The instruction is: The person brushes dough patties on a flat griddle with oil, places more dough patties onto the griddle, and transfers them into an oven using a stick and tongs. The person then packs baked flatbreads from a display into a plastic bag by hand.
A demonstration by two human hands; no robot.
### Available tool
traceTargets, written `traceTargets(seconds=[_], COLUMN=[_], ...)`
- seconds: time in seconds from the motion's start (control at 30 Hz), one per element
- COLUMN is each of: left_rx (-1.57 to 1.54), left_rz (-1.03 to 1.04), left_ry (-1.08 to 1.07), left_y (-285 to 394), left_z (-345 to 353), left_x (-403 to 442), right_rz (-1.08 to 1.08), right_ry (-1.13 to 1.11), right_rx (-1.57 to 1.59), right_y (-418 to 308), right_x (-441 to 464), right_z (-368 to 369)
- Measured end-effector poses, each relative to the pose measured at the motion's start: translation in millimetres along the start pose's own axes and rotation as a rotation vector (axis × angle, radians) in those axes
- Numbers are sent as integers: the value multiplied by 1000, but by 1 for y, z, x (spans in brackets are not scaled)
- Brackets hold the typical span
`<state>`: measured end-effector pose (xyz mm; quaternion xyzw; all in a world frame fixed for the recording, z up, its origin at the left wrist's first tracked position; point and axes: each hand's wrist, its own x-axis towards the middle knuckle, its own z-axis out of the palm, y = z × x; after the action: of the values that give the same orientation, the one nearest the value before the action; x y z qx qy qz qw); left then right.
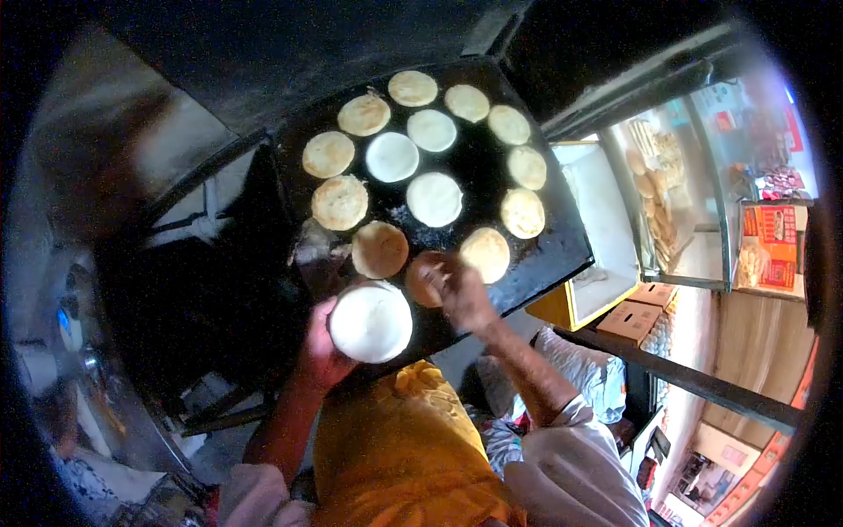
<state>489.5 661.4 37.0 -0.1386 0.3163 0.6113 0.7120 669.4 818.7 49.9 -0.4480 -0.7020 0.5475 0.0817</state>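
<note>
A raw white dough round [372, 323] rests on my left hand [321, 346], which grips it from the left and below, in front of the griddle's near edge. My right hand [467, 300], a little blurred, has its fingers closed at the right edge of a browned flatbread [423, 279] over the black griddle [555, 249]. Just left of that bread lies another browned flatbread [379, 249], and to its right a paler one [485, 255]. Several partly browned rounds form a ring on the griddle, around three whiter rounds, among them a near white round [435, 199].
A white tray with a yellow edge [604, 303] adjoins the griddle's right side. Beyond it stands a glass case [698, 176] with stacked breads inside. Cardboard boxes [630, 321] and a dark rail [694, 373] are at right. A dark metal hood [307, 44] overhangs the back.
</note>
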Motion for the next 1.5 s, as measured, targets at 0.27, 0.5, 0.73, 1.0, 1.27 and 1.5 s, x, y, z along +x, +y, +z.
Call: traceTargets(seconds=[0.27, 0.5, 0.73, 1.0, 1.27, 1.5], left_rx=[50, -15, -52, 74, 95, 58], left_rz=[122, 87, 67, 166, 81, 148], left_ry=[-112, -92, -138, -27, 201, 46], left_y=[-15, -27, -27, -19, -17, -8], left_z=[8, 20, 27, 17, 14, 26], left_x=[24, 38, 44, 31, 10, 10], right_rz=[263, -19, 0, 35, -456, -359], right_ry=[-37, 281, 134, 492, 406, 9], right_rx=[626, 284, 436, 935, -803, -997], right_y=[-12, 8, -14, -6, 79, 57], right_x=[-31, -31, -32, 48, 89, 81], right_z=[21, 21, 1, -78, -48, -6])
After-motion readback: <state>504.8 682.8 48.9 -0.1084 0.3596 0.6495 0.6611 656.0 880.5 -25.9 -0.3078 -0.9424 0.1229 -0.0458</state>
